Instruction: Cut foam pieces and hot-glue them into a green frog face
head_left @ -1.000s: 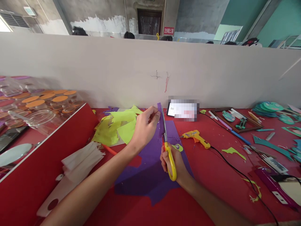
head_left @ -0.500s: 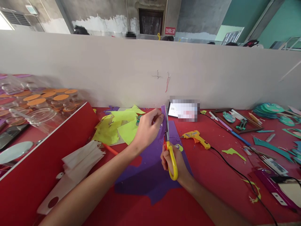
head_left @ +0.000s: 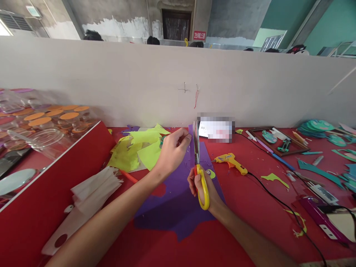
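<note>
My left hand [head_left: 175, 146] pinches a narrow purple foam strip [head_left: 191, 144] and holds it upright above the table. My right hand [head_left: 204, 185] is closed round the yellow and orange handles of a pair of scissors [head_left: 204, 189]. The scissor blades point away from me, close along the right side of the strip; whether they touch it I cannot tell. Beneath both hands lies a large purple foam sheet [head_left: 172, 211] with a ragged front edge. A small lime and white oval piece [head_left: 211, 173] rests beside my right hand.
A yellow glue gun [head_left: 230, 162] with a black cord lies to the right, near a phone [head_left: 217, 129] showing a timer. Lime foam scraps [head_left: 150, 150] are at the left. A red divider [head_left: 69, 174] separates jars with orange lids [head_left: 41, 121]. A brown tray [head_left: 300, 150] stands right.
The scissor blades, slightly apart before, now look a little more parted and stand more upright beside the strip. The strip has straightened. Both hands are otherwise nearly in the same place.
</note>
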`<action>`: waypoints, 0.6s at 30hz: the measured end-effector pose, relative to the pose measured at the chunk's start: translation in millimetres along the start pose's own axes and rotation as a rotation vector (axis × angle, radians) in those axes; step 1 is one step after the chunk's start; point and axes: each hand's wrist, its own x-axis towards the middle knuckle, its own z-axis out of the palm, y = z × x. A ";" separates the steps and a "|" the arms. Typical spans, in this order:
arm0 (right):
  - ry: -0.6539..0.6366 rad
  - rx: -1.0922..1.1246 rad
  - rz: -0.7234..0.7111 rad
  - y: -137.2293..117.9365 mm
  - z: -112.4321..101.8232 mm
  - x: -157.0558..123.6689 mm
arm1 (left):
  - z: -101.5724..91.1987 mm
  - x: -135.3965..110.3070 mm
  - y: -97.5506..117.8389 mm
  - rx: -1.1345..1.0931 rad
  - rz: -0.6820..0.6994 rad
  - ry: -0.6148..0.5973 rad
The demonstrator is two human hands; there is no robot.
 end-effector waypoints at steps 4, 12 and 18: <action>-0.006 -0.045 0.015 -1.6 -1.0 -0.5 | -0.3 -0.1 0.8 0.000 -0.013 -0.001; 0.038 0.006 -0.033 -0.4 -5.0 3.2 | -6.9 4.1 1.5 -0.076 0.008 0.114; 0.040 -0.012 -0.011 -0.2 -7.9 5.0 | -12.8 9.2 -2.9 -0.229 0.022 0.089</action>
